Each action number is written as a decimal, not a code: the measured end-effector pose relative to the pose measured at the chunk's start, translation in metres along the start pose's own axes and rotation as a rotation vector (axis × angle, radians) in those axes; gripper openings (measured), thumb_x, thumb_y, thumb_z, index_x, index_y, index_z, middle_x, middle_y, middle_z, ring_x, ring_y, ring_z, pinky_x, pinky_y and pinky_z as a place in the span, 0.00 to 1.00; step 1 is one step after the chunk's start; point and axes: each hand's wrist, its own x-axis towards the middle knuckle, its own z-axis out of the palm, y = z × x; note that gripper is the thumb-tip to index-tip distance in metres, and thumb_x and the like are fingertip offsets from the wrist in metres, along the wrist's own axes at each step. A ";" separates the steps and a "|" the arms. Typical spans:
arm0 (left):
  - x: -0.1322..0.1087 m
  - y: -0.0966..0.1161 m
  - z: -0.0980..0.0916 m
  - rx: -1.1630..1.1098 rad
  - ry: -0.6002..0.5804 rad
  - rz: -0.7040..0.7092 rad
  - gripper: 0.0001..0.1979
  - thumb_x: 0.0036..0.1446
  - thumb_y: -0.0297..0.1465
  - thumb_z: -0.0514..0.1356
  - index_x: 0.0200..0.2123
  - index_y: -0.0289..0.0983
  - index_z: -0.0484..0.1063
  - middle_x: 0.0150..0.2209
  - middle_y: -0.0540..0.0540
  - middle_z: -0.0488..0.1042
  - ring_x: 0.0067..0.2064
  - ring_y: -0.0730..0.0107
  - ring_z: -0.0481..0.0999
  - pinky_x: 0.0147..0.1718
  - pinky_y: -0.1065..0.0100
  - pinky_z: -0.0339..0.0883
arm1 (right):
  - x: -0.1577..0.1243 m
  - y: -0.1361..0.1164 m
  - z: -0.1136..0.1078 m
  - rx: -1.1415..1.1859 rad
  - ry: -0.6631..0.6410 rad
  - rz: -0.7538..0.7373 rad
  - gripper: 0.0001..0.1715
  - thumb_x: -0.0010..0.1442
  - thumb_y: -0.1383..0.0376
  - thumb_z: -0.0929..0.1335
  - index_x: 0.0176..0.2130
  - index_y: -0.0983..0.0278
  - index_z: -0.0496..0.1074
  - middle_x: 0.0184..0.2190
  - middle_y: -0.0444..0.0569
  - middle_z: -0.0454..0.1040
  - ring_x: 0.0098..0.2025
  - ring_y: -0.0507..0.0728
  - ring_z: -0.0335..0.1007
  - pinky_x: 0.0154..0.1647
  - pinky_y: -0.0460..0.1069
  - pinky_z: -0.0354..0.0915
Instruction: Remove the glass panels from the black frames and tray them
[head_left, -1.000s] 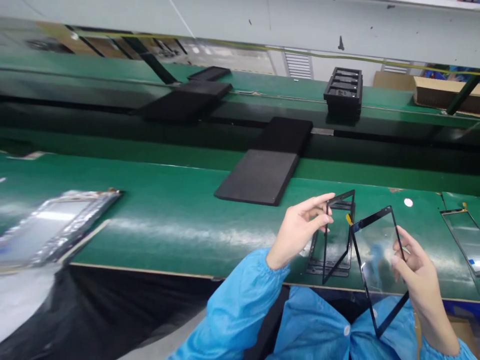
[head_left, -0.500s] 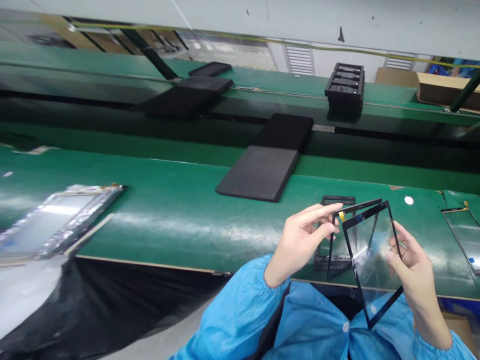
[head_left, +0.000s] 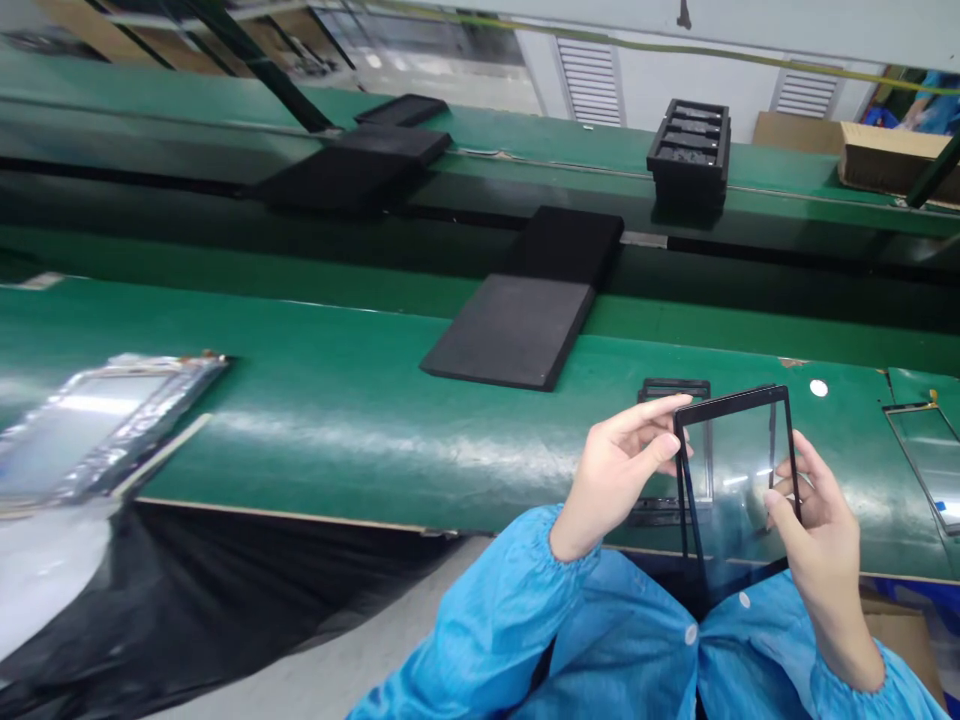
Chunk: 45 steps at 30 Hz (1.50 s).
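My right hand [head_left: 814,510] is closed on the right edge of a black-bordered clear glass panel [head_left: 731,490], thumb in front and fingers behind. My left hand [head_left: 622,460] pinches the upper left corner, where a second thin black-edged panel shows just behind the glass. The two lie nearly one over the other, tilted above the bench edge. Whether they touch along their full length I cannot tell. Behind them, a black rectangular frame [head_left: 656,388] lies on the green bench, partly hidden by the hands and panels.
Another glass panel with a yellow tab [head_left: 926,460] lies at the right. Several screens in silvery wrap [head_left: 112,425] lie at the left. A dark flat board [head_left: 517,320] bridges toward the back, where black stacked trays [head_left: 688,160] and a cardboard box [head_left: 892,155] stand.
The glass panel in my right hand has moved up and left, over the panel in my left hand. The yellow tab between them is now hidden. The view has tilted slightly down.
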 end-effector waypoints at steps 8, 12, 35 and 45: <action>0.002 -0.005 0.001 -0.055 0.011 -0.074 0.26 0.54 0.40 0.76 0.55 0.38 0.84 0.39 0.43 0.84 0.39 0.61 0.86 0.27 0.73 0.79 | -0.004 -0.004 0.004 -0.010 0.000 0.041 0.36 0.64 0.62 0.76 0.68 0.53 0.72 0.43 0.47 0.72 0.33 0.51 0.70 0.30 0.45 0.74; 0.001 -0.006 0.002 -0.029 0.029 -0.103 0.29 0.54 0.41 0.76 0.57 0.37 0.82 0.44 0.39 0.85 0.44 0.54 0.87 0.27 0.71 0.81 | -0.005 -0.005 0.005 -0.018 -0.013 0.043 0.36 0.65 0.63 0.75 0.69 0.49 0.71 0.45 0.46 0.71 0.34 0.50 0.70 0.32 0.45 0.74; -0.014 0.008 0.005 0.205 -0.036 -0.102 0.20 0.55 0.36 0.75 0.50 0.35 0.87 0.30 0.41 0.87 0.33 0.54 0.89 0.30 0.66 0.82 | 0.031 -0.042 -0.004 0.027 -0.061 -0.016 0.14 0.68 0.56 0.73 0.46 0.61 0.82 0.26 0.47 0.84 0.32 0.62 0.87 0.41 0.56 0.81; -0.014 0.004 0.006 0.399 -0.138 0.016 0.16 0.64 0.37 0.68 0.51 0.37 0.86 0.41 0.37 0.88 0.38 0.54 0.89 0.35 0.63 0.83 | 0.025 -0.043 0.001 0.003 -0.033 -0.014 0.14 0.66 0.55 0.73 0.43 0.63 0.83 0.28 0.49 0.86 0.25 0.59 0.84 0.31 0.52 0.81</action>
